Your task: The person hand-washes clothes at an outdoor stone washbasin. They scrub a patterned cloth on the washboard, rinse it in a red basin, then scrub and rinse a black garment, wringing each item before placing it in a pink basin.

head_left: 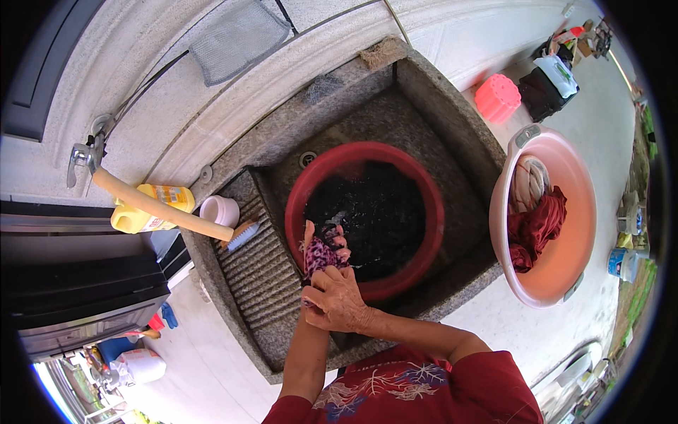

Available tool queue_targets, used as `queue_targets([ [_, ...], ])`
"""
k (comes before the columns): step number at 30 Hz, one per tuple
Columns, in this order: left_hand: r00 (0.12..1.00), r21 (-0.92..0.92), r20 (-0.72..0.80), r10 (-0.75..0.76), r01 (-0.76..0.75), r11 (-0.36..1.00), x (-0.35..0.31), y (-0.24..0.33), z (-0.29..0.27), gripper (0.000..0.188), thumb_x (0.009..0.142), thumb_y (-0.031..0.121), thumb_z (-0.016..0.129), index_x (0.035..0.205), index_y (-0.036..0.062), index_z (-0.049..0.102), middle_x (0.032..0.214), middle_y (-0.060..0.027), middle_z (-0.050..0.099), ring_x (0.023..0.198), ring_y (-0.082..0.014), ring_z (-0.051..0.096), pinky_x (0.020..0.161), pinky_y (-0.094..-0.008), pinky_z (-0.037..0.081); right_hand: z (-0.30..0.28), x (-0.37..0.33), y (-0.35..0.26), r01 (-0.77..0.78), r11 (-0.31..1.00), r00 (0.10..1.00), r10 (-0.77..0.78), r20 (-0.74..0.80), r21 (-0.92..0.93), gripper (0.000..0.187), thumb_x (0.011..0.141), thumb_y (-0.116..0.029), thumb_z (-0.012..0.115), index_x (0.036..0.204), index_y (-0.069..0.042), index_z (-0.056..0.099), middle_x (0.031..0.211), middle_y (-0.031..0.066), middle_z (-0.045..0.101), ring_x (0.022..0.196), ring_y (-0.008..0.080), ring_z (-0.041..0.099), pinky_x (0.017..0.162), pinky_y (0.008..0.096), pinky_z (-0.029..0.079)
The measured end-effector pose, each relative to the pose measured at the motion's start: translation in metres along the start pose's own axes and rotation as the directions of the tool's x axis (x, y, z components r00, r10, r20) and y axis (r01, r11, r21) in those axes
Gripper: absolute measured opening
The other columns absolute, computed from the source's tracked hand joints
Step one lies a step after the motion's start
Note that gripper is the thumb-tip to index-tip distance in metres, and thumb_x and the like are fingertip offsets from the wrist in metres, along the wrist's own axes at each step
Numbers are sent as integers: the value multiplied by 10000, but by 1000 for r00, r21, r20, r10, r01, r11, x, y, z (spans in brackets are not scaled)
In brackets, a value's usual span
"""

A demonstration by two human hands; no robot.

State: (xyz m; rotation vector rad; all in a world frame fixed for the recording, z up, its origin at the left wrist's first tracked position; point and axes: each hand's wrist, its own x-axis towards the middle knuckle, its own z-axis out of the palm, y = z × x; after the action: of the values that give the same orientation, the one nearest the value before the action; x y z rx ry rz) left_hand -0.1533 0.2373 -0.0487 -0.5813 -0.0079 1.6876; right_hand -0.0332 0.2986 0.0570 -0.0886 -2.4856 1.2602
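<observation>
Above the near left rim of a red basin [435, 212], my left hand [342, 244] has its palm up and its fingers curled about a pink and black leopard-print cloth [321, 256]. My right hand [337, 300] crosses over my left wrist, closed on the near end of the same cloth; a dark bit of it shows by the fingers. How far the cloth wraps round the wrist is hidden. Dark water [374, 212] with a few bubbles fills much of the basin, which stands in a stone sink [452, 106].
A ribbed washboard [261, 283] forms the sink's left side, with a blue brush [244, 235] and pink cup [219, 211] at its top. A tap hose [162, 206] passes over a yellow jug [131, 218]. At right, a pink tub [575, 233] holds red cloth [540, 222].
</observation>
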Motion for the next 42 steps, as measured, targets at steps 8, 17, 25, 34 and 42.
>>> queue_targets([
  [8, 728, 584, -364, 581, -307, 752, 36, -54, 24, 278, 956, 351, 450, 1048, 127, 586, 956, -24, 626, 885, -209, 623, 748, -341, 525, 21, 74, 114, -354, 920, 888, 274, -370, -169, 304, 859, -274, 590, 625, -84, 553, 523, 128, 554, 459, 322, 584, 416, 407, 477],
  [17, 863, 468, -145, 484, -371, 802, 5, -14, -53, 374, 948, 479, 449, 955, 134, 594, 885, -28, 609, 830, -212, 610, 700, -342, 515, 46, 40, 72, -89, 994, 952, 66, -300, -62, 265, 823, -232, 617, 641, -54, 540, 573, 132, 568, 524, 321, 593, 504, 449, 476],
  [25, 601, 672, -374, 706, -349, 653, 18, -15, -21, 754, 878, 573, 536, 1412, 92, 308, 1452, -108, 349, 1288, -277, 412, 1066, -503, 301, -9, 24, 207, -626, 631, 777, 462, -427, -458, 117, 872, -253, 578, 941, -158, 583, 898, 130, 541, 758, 376, 616, 576, 506, 506],
  [34, 471, 871, -266, 841, 491, 0, 35, -5, -105, 487, 795, 49, 632, 1248, 85, 457, 1219, -182, 552, 1147, -375, 529, 845, -480, 480, 48, -23, 253, -350, 905, 899, 397, 184, -243, 352, 726, -116, 634, 1074, -111, 581, 1020, 196, 512, 997, 403, 545, 771, 469, 502],
  [42, 854, 326, -278, 440, -347, 879, 16, -10, -73, 593, 805, 633, 576, 1154, 154, 548, 1032, -39, 601, 963, -270, 573, 860, -554, 451, 32, 13, 107, -341, 913, 939, 344, 27, 225, 155, 647, -125, 665, 731, -34, 573, 871, 137, 472, 828, 314, 493, 729, 423, 425],
])
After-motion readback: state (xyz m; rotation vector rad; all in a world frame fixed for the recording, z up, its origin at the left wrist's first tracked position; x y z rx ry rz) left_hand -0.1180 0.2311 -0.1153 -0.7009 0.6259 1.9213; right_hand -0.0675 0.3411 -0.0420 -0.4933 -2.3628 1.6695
